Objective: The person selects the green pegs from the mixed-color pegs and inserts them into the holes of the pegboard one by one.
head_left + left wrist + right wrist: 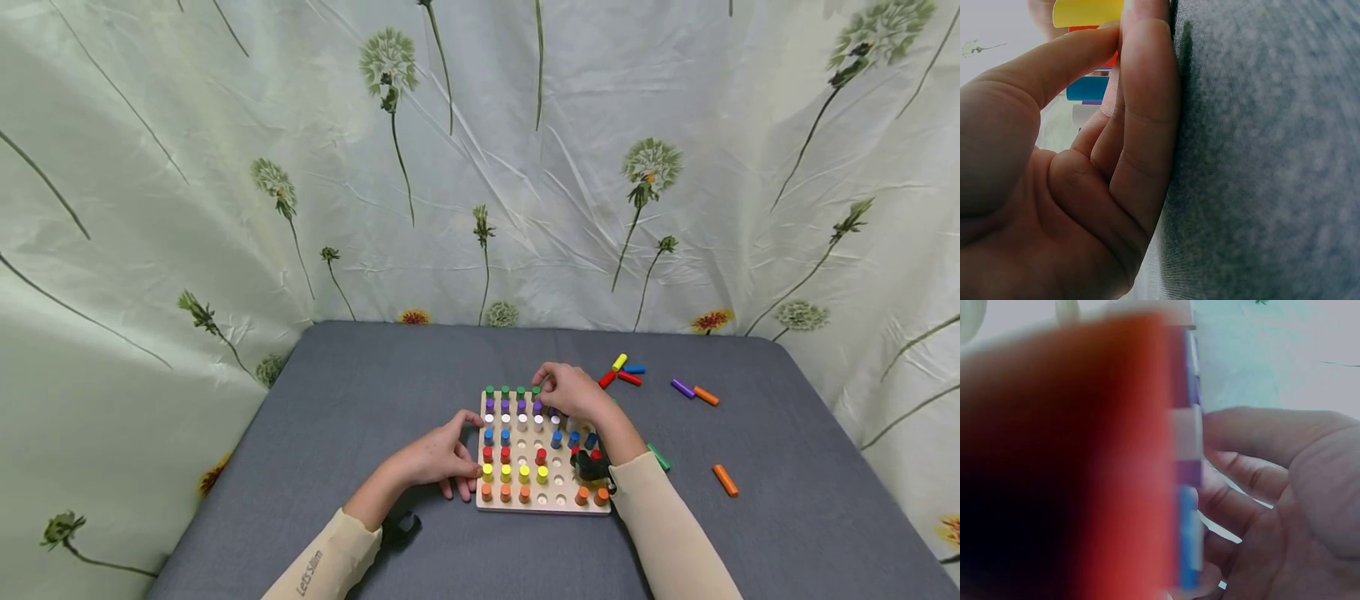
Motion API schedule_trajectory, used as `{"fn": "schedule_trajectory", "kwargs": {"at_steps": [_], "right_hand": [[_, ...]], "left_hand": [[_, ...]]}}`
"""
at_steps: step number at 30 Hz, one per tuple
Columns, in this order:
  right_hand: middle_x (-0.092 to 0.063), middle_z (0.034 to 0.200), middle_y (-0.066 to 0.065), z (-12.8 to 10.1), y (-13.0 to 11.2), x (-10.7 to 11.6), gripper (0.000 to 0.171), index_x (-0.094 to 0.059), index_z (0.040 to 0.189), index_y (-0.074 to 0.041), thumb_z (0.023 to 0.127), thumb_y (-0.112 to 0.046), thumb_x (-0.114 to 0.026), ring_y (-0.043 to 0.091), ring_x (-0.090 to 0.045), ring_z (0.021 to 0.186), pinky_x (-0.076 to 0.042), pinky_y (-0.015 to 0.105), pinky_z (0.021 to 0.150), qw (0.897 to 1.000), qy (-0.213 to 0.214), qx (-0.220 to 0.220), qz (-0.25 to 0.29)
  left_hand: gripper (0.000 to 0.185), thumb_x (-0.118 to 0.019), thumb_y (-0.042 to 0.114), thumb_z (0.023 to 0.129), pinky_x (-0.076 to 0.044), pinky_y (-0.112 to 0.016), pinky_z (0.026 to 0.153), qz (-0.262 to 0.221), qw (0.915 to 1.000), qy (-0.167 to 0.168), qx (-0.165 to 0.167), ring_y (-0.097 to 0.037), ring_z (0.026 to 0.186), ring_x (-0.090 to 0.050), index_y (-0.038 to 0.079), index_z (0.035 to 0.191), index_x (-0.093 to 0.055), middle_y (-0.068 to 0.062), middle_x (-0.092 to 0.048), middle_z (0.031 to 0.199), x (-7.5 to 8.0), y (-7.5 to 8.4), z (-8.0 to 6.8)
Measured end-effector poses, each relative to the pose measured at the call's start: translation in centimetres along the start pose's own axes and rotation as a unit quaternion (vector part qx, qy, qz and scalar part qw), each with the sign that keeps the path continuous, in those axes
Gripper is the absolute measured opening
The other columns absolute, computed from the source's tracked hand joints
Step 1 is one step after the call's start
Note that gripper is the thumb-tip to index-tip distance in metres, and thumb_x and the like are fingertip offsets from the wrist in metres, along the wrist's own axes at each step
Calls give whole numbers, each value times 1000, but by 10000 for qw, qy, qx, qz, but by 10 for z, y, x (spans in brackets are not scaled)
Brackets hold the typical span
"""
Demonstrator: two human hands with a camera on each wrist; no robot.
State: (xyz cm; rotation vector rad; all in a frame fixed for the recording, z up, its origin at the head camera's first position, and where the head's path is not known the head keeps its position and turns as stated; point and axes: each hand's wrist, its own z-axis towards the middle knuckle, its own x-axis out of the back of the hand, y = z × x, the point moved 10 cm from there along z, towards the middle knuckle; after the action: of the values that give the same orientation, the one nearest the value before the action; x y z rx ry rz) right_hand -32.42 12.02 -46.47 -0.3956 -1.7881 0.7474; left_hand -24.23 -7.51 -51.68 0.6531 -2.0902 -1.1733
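A wooden pegboard (545,506) lies on the grey table, with rows of coloured pegs standing in it: green, purple, white, blue, red, yellow and orange. My right hand (570,390) reaches over the board's far row, and its curled fingertips pinch a green peg (536,389) there. In the right wrist view a blurred red peg (1085,456) fills the left, with the curled fingers (1247,481) behind it. My left hand (442,457) rests on the table against the board's left edge, fingers relaxed and holding nothing. The left wrist view has those fingers (1141,125) lying along the cloth.
Loose pegs lie right of the board: yellow (618,362), blue (634,368), two red (630,378), purple (682,388), two orange (706,396), and a green one (658,457) by my right forearm. A flowered curtain (480,167) closes off the table (360,400) at back and sides.
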Motion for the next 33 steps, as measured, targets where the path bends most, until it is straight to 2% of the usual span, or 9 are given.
{"fn": "schedule_trajectory", "kwargs": {"at_steps": [4, 11, 20, 28, 33], "right_hand": [[-68, 92, 7, -4, -2, 9, 19, -67, 117, -5, 99, -9, -67, 20, -61, 65, -49, 30, 60, 9998, 112, 25, 151], [-69, 95, 8, -10, -5, 28, 20, -66, 115, -5, 100, -16, -71, 18, -59, 70, -48, 31, 64, 9989, 426, 63, 209], [-70, 98, 12, -19, 3, 46, 18, -65, 114, -3, 102, -17, -67, 20, -63, 82, -49, 32, 71, 9965, 703, 180, 414], [-68, 98, 12, -31, 18, 62, 19, -65, 114, -3, 104, -20, -65, 24, -62, 86, -48, 32, 73, 9957, 821, 66, 431], [-71, 101, 17, -39, 31, 73, 22, -66, 115, -2, 104, -22, -64, 29, -65, 87, -49, 32, 72, 9949, 885, -192, 433]], "left_hand": [[67, -75, 11, 97, -56, -30, 49, 10, 10000, -9, -14, -16, 61, -73, 18, 149, -34, -7, -78, 82, -1, -1, 1], [66, -75, 11, 97, -57, -29, 49, 65, 10000, -25, -9, -16, 61, -73, 18, 148, -34, -7, -78, 82, 0, -3, 2], [68, -75, 11, 96, -57, -29, 48, 125, 9999, -15, -6, -15, 61, -73, 17, 148, -33, -7, -78, 81, -1, -3, 3], [67, -74, 10, 96, -56, -29, 47, 22, 9999, -61, -77, -14, 60, -73, 15, 149, -33, -7, -78, 80, -3, -1, 1], [64, -74, 13, 99, -56, -30, 48, 33, 10000, -35, -64, -16, 61, -73, 17, 150, -34, -7, -78, 80, -1, -3, 1]]}}
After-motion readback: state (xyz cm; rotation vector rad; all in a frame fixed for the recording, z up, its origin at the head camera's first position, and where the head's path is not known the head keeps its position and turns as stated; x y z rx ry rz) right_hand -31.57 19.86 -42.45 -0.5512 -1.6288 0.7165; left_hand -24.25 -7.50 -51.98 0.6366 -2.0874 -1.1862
